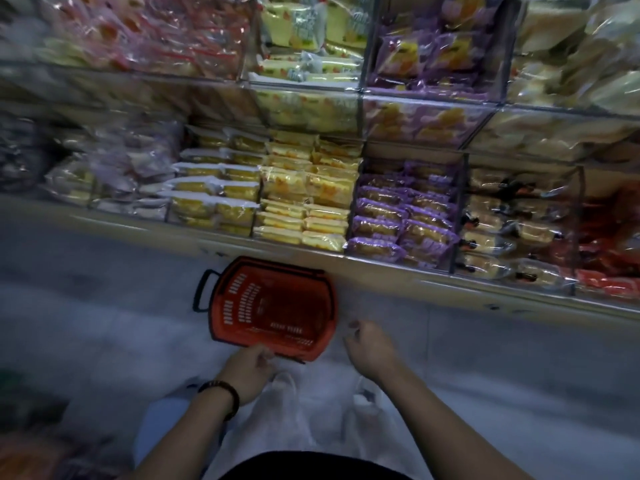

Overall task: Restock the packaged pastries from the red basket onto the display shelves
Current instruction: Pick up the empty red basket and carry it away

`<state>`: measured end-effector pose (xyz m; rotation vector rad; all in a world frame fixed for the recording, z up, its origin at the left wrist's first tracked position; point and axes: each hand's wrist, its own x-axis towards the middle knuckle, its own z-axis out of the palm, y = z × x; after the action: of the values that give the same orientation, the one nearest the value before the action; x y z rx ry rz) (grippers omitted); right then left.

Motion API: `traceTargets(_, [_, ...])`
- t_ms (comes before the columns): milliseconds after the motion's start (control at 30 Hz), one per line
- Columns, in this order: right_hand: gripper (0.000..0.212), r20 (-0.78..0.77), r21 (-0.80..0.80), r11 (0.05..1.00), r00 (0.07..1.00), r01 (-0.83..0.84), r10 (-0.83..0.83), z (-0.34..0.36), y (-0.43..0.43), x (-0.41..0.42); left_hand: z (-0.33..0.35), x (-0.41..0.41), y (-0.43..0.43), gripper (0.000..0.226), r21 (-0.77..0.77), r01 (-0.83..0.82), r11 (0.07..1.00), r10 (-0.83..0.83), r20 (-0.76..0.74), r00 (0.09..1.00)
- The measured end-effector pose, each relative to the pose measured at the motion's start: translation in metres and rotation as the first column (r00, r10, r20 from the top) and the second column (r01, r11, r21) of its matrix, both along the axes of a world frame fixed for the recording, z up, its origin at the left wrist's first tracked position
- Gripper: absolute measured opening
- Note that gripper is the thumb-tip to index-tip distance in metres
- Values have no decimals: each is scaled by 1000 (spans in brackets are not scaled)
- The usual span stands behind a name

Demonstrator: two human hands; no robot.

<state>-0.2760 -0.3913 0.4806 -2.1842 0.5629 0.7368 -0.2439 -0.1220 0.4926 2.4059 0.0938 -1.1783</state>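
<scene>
The red basket (273, 306) sits on the floor in front of the lowest display shelf (346, 265), and I see no packages inside it. One black handle (202, 289) sticks out at its far left. My left hand (251, 370) is at the basket's near rim, fingers curled round the other thin black handle lying there. Just right of the basket hovers my right hand (369, 344), loosely curled and holding nothing. Yellow pastry packs (304, 206) and purple pastry packs (405, 216) fill the shelf compartments above the basket.
Upper shelves hold more wrapped pastries: red packs (166, 39), yellow packs (308, 29), purple packs (436, 53). Clear dividers (460, 209) split the lower shelf. My white shoes (287, 386) stand on the pale floor below the basket. The picture is motion-blurred.
</scene>
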Motion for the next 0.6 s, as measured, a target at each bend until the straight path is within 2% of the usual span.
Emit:
traceTargets(100, [36, -39, 7, 1000, 999, -5, 5, -11, 32, -1, -11, 9, 33, 8, 39, 6, 999, -5, -15, 1000])
traceTargets(200, [41, -90, -11, 1000, 996, 5, -6, -33, 71, 5, -27, 25, 66, 19, 39, 35, 999, -34, -37, 999])
traceTargets(333, [27, -134, -8, 998, 989, 70, -70, -45, 133, 21, -62, 51, 111, 12, 1, 63, 998, -63, -90, 994])
traceTargets(467, [20, -181, -9, 990, 974, 140, -139, -90, 195, 35, -110, 82, 148, 15, -49, 173, 984, -178, -123, 976])
traceTargets(567, [30, -250, 12, 988, 957, 156, -148, -132, 242, 43, -147, 106, 173, 8, -28, 191, 981, -193, -122, 974])
traceTargets(600, [37, -278, 19, 989, 951, 150, -139, -146, 257, 44, -163, 114, 181, 13, -27, 162, 986, -164, -107, 981])
